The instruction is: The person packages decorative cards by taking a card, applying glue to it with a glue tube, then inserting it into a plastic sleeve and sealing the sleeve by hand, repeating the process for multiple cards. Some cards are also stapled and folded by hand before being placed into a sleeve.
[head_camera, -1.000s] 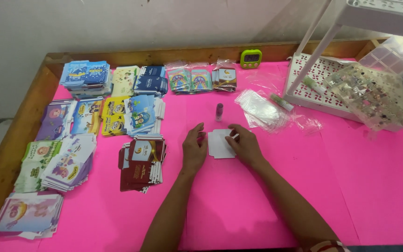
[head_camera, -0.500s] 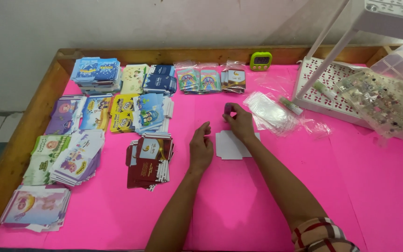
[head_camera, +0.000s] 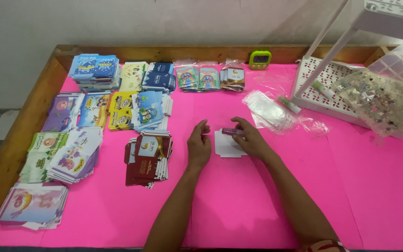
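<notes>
My right hand [head_camera: 250, 138] holds a small dark purple tube [head_camera: 231, 132] sideways between thumb and fingers, over a flat white card [head_camera: 227, 145] lying on the pink table [head_camera: 257, 196]. My left hand [head_camera: 198, 145] hovers just left of the card with its fingers apart and nothing in it; its fingertips point toward the tube's left end. A stack of dark red flat card boxes [head_camera: 148, 157] lies to the left of my left hand.
Piles of colourful printed cards [head_camera: 94, 109] cover the left half. Small packets [head_camera: 208, 77] and a green timer [head_camera: 260, 59] sit at the back. Clear plastic bags [head_camera: 271, 112] lie right of my hands. A white rack [head_camera: 332, 88] and a clear lidded box [head_camera: 378, 100] stand at right.
My right hand reached back to the small tube standing behind the card, picked it up and brought it down over the white card. My left hand lifted and opened beside it.
</notes>
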